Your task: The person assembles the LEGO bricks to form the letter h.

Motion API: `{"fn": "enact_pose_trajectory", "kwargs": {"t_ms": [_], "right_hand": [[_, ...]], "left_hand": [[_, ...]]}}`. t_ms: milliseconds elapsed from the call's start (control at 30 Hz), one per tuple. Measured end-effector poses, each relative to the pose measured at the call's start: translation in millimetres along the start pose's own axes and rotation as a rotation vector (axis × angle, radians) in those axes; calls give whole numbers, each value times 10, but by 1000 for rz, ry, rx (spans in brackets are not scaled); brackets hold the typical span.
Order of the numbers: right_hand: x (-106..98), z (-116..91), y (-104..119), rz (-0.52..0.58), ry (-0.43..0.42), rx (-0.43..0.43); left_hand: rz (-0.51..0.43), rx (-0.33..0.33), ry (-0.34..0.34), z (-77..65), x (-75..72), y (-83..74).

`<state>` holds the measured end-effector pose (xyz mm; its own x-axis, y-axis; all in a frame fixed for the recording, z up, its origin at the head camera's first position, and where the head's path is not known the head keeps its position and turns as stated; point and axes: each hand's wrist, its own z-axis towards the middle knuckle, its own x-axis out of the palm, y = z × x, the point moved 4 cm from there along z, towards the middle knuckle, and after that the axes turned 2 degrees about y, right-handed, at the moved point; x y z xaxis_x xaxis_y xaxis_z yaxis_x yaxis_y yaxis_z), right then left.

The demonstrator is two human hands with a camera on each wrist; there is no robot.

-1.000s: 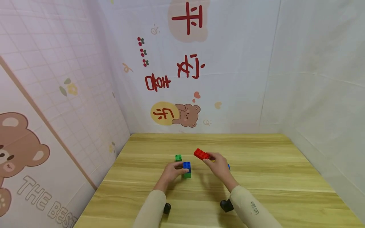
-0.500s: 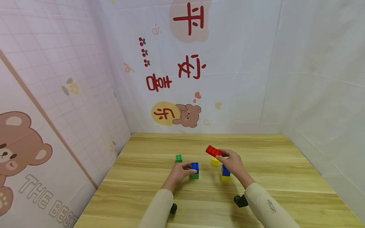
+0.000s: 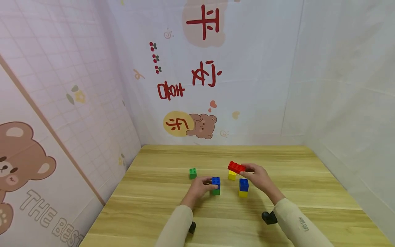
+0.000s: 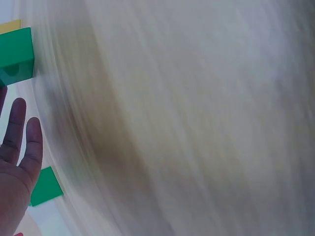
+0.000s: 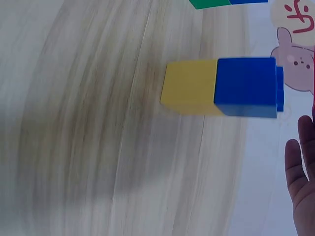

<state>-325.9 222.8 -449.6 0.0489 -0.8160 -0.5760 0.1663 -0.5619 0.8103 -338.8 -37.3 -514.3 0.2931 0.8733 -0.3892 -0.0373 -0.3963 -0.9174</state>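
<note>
My left hand (image 3: pixel 200 188) pinches a two-brick stack between thumb and fingers, a blue brick (image 3: pixel 216 180) on top of a green brick (image 3: pixel 216 192). A red brick (image 3: pixel 236 167) is held at one end by my right hand (image 3: pixel 257 176), raised above the table. Just below that hand stands a second stack, a blue brick (image 3: pixel 243 184) on a yellow one (image 3: pixel 243 194), with a gap between it and the left stack. In the right wrist view this yellow part (image 5: pixel 189 88) and blue part (image 5: pixel 246 86) show large, with the right fingers beside them.
Behind the stacks stands a single yellow brick (image 3: pixel 232 175), partly covered by the red one. A single green brick (image 3: pixel 192 173) sits behind the left hand. The wooden table (image 3: pixel 296 202) meets printed cloth walls (image 3: pixel 253 103) at its back and sides.
My left hand has moved right with the blue-green stack. My right hand has carried the red brick to the right, bringing the single yellow brick and the blue-yellow stack into view.
</note>
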Motion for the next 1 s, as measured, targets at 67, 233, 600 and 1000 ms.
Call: {"fn": "enact_pose_trajectory", "kwargs": {"t_ms": [67,233,600,1000], "right_hand": [[-22,-15,-22,-5,8,4],[-85,-56,-77,-22,21,-13],[-156,-68,-138,-11,82,-16],[-113,-57,-149,58,147,4]], "left_hand": [[-4,-8,1,1,36,-8],[-10,-5,1,-1,110,-55],[3,0,20,32,248,-151],[-14,1,44,75,365,-185]]}}
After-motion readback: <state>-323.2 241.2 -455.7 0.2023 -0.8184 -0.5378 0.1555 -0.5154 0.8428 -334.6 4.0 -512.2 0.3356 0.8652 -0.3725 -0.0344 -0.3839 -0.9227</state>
